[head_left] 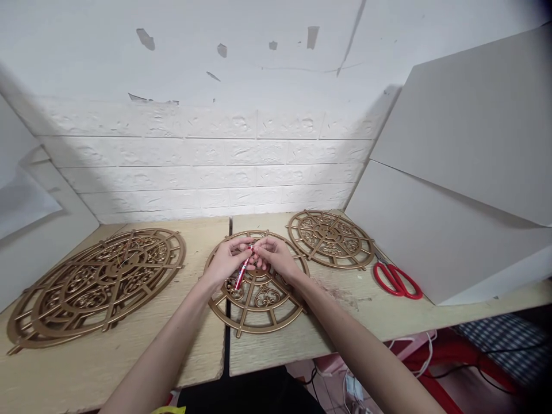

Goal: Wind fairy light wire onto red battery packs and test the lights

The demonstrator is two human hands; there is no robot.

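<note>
A small shiny red tube (pixel 242 275), like a glue tube, slants between my hands with its lower end toward me. My left hand (pixel 227 260) is closed around its upper part, thumb along the side. At the tube's top end, the thumb and fingers of my right hand (pixel 276 257) are pinched together; the tip itself is hidden by the fingers. Both hands are over a round gold-coloured openwork clock frame (pixel 272 317) with scrolled ornaments, lying flat on the table. Its middle is partly covered by my hands.
Several similar gold frames (pixel 107 322) lie overlapped at the left. Another gold frame (pixel 345 264) lies at the back right, beside red-handled scissors (pixel 397 280). White panels (pixel 457 230) stand at the right, and a brick-patterned wall (pixel 207 152) closes the back. A dark gap (pixel 226 339) splits the tabletop.
</note>
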